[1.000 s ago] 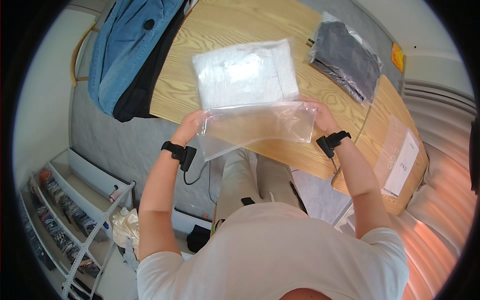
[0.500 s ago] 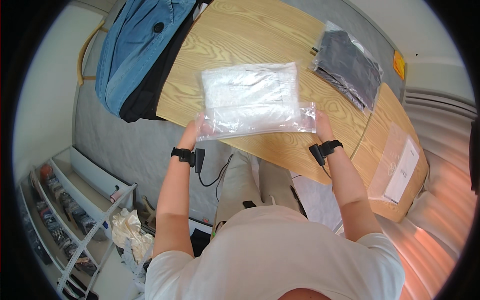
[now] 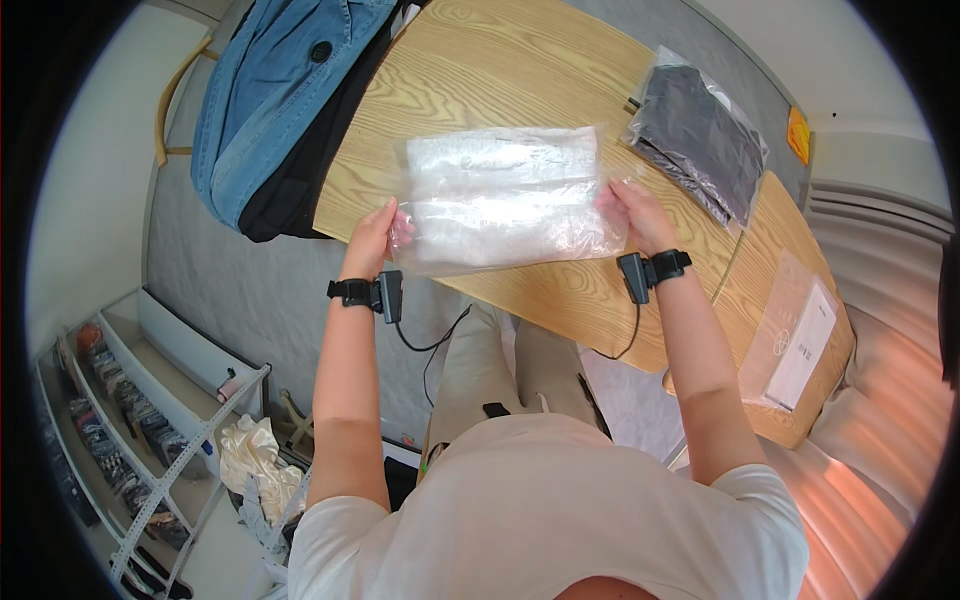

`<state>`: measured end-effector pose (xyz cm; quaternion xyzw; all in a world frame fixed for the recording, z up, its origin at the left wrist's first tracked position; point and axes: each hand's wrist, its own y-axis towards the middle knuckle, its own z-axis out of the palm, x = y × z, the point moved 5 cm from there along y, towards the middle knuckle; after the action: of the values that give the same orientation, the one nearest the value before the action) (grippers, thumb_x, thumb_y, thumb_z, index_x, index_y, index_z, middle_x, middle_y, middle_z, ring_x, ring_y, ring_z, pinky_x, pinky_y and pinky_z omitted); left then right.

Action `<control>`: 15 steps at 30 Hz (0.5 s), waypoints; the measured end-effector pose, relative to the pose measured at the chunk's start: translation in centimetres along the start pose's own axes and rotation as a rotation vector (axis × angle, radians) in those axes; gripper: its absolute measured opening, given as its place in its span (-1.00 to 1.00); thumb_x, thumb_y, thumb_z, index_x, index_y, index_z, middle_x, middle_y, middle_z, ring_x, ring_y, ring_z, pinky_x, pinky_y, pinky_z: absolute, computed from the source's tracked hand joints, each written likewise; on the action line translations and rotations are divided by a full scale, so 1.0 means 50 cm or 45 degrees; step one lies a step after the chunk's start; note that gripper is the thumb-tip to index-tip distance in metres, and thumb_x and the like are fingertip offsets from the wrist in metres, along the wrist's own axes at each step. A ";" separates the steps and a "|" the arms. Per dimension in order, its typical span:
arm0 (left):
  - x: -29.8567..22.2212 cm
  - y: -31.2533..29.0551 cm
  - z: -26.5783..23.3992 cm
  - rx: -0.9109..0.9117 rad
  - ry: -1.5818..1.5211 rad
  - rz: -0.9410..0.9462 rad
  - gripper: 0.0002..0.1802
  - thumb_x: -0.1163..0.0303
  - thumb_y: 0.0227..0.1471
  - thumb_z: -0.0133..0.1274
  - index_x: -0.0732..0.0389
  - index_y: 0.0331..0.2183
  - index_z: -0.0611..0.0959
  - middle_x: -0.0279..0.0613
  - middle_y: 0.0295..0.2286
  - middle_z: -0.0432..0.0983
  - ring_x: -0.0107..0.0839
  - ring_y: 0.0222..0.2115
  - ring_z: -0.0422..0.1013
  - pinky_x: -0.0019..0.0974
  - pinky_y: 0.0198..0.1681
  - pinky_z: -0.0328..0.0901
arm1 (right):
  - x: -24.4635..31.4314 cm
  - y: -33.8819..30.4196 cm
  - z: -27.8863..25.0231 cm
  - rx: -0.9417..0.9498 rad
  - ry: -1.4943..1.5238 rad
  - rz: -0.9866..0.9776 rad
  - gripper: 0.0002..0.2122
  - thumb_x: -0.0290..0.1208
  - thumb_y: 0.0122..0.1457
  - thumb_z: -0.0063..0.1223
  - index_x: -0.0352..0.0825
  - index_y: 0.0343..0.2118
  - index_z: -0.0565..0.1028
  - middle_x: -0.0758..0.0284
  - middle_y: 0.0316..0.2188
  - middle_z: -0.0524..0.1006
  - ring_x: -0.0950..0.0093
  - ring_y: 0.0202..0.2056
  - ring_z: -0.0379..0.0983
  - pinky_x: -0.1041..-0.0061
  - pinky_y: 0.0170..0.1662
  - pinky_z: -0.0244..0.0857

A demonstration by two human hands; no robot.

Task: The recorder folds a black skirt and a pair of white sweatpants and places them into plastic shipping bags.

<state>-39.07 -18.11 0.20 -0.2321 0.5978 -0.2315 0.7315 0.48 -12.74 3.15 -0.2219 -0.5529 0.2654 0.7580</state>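
A clear plastic bag (image 3: 505, 200) with a folded white garment inside lies at the near edge of the wooden table (image 3: 480, 70). My left hand (image 3: 376, 232) is closed on the bag's left side, thumb on top and fingers showing through the plastic beneath. At the opposite side my right hand (image 3: 640, 212) pinches the bag's right edge between thumb and fingers. The bag's near end reaches a little past the table edge toward me. Both wrists carry black straps with a small device and a cable.
A bagged dark garment (image 3: 695, 140) lies at the table's far right. A clear sleeve with a white card (image 3: 800, 345) rests on the right-hand leaf. Denim clothing (image 3: 275, 110) hangs over a chair at the left. Shelves with packed items (image 3: 130, 430) stand at the lower left.
The bag's near flap, folded up over the garment before, now lies flat toward me. Both hands have come up onto the bag's sides, their thumbs now showing on top.
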 end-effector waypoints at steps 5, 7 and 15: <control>0.037 -0.009 -0.038 -0.392 -0.136 0.099 -0.62 0.11 0.16 -0.13 0.26 -0.37 0.54 -0.31 -0.51 0.47 -0.54 -0.55 0.36 -0.51 -0.45 0.24 | -0.041 0.013 -0.027 0.002 0.147 -0.090 -0.78 -0.25 0.25 -0.14 -0.31 -0.29 0.42 0.34 -0.38 0.51 0.55 -0.36 0.43 0.56 -0.28 0.32; 0.059 -0.041 -0.031 -0.400 -0.094 0.145 -0.62 0.11 0.16 -0.13 0.26 -0.36 0.53 -0.31 -0.50 0.47 -0.54 -0.52 0.37 -0.50 -0.42 0.25 | -0.055 -0.037 -0.061 -0.308 0.156 -0.321 -0.79 -0.26 0.24 -0.11 -0.32 -0.37 0.43 0.47 -0.49 0.39 0.62 -0.44 0.30 0.62 -0.31 0.24; 0.103 -0.081 0.018 -0.405 0.151 0.229 -0.70 0.23 0.20 -0.18 0.22 -0.38 0.53 -0.34 -0.50 0.42 -0.60 -0.48 0.31 -0.49 -0.38 0.22 | -0.114 -0.102 -0.039 -0.518 -0.470 -0.448 -0.77 -0.34 0.23 -0.10 -0.37 -0.48 0.45 0.48 -0.61 0.37 0.68 -0.51 0.26 0.63 -0.39 0.17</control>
<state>-37.52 -24.39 -1.09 -0.2762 0.6873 -0.0810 0.6670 1.72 -20.41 1.70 -0.2180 -0.7527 0.0503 0.6192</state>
